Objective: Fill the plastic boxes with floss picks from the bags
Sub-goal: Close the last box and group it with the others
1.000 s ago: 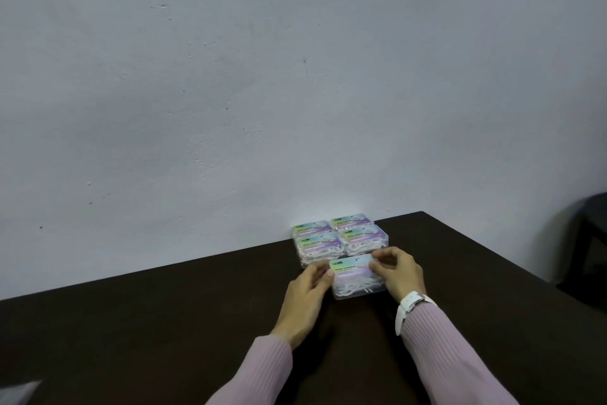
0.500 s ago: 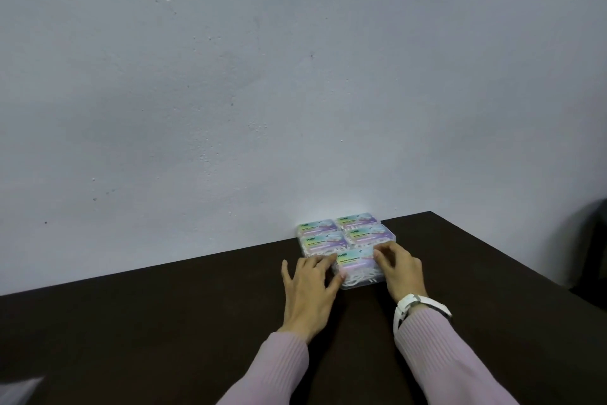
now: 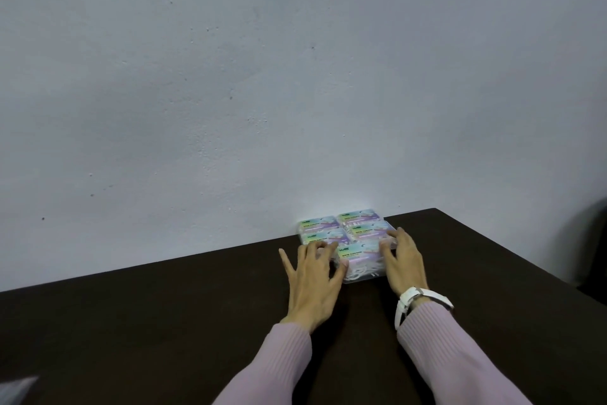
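On dark matte table (image 3: 164,322): clear rectangular box (image 3: 361,262) between left hand (image 3: 312,283) and right hand (image 3: 405,265), fingers spread flat.

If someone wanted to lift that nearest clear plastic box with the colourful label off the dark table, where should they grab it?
Probably by its two short ends, from above. The nearest clear plastic box with the colourful label lies flat, its far side against the other boxes, with the left hand and right hand open at its ends.
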A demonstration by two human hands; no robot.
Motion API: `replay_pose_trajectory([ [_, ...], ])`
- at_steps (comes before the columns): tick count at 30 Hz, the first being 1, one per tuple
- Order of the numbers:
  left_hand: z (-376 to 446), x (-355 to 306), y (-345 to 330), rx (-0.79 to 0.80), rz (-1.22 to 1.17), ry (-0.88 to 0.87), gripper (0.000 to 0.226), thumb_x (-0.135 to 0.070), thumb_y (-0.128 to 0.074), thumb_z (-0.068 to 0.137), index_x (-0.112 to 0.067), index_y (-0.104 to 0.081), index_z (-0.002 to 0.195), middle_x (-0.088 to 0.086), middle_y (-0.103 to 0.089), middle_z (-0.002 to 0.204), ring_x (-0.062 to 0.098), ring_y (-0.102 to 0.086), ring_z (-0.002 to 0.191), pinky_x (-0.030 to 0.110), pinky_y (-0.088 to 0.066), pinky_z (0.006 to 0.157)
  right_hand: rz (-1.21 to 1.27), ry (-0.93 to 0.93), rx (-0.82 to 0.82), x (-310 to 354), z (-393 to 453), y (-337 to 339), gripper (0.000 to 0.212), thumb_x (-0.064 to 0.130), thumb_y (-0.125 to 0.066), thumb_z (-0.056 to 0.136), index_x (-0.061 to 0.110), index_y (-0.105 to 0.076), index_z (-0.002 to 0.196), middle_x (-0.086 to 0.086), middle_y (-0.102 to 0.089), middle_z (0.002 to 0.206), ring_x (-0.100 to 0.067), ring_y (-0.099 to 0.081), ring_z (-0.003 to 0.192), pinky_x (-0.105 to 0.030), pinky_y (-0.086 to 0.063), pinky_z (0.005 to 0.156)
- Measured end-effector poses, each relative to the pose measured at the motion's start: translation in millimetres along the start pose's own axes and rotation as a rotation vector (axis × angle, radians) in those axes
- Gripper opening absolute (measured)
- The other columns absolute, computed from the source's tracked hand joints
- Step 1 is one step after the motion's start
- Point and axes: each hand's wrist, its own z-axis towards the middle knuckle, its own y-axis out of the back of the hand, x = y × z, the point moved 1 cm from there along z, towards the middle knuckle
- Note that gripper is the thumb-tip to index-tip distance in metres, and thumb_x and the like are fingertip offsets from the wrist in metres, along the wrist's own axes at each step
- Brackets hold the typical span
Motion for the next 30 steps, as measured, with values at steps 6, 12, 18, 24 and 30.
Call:
replay_pose_trajectory([
  [6,9.2,-11.7,-5.6,0.066,-0.018,-0.091,0.048,-0.045,-0.024,0.100,-0.031,-0.028,0.146,-0.008,-0.021,0.154,0.008,-0.009,0.144,0.044,0.025,0.106,-0.234,0.026,-0.031,0.8,19.3,3.0,0.044,0.024,-0.039,0.098,0.011,-0.033,0.140,-0.006,-0.015,0.155,-0.021,-0.019,0.142,-0.045,-0.004,0.115],
  [12,28.3,-20.9,-9.2,0.166,-0.046,-0.132,0.049,-0.040,-0.023,0.102,-0.027,-0.021,0.149,-0.008,-0.012,0.158,0.007,-0.004,0.145,0.038,0.027,0.101,-0.386,-0.033,0.094,-12.2,54.8,9.4,0.052,0.035,-0.031,0.099,0.007,-0.027,0.143,-0.008,-0.018,0.154,-0.023,-0.020,0.142,-0.045,-0.008,0.115],
  [18,46.1,-23.4,-16.5,0.264,0.009,-0.180,0.048,-0.039,-0.019,0.103,-0.029,-0.015,0.150,-0.008,-0.009,0.158,0.008,-0.002,0.145,0.047,0.021,0.109,-0.179,-0.101,0.378,-9.8,79.6,0.7,0.049,0.034,-0.035,0.099,0.005,-0.035,0.138,-0.017,-0.044,0.139,-0.031,-0.044,0.126,-0.032,-0.033,0.102],
  [24,59.5,-22.4,-21.5,0.311,-0.025,-0.173,0.047,-0.039,-0.019,0.103,-0.031,-0.021,0.149,-0.009,-0.012,0.158,0.008,-0.004,0.145,0.047,0.015,0.113,-0.107,-0.116,0.315,-5.3,82.5,-11.4,0.044,0.028,-0.040,0.099,0.005,-0.036,0.136,-0.018,-0.049,0.134,-0.031,-0.049,0.121,-0.029,-0.036,0.096],
  [30,56.8,-14.8,-19.3,0.307,-0.032,-0.154,0.046,-0.040,-0.022,0.103,-0.032,-0.025,0.147,-0.011,-0.015,0.157,0.007,-0.006,0.145,0.047,0.012,0.114,-0.152,-0.101,0.287,-2.6,72.6,-19.5,0.044,0.028,-0.040,0.098,0.007,-0.036,0.137,-0.016,-0.049,0.134,-0.030,-0.050,0.119,-0.032,-0.037,0.098],
])
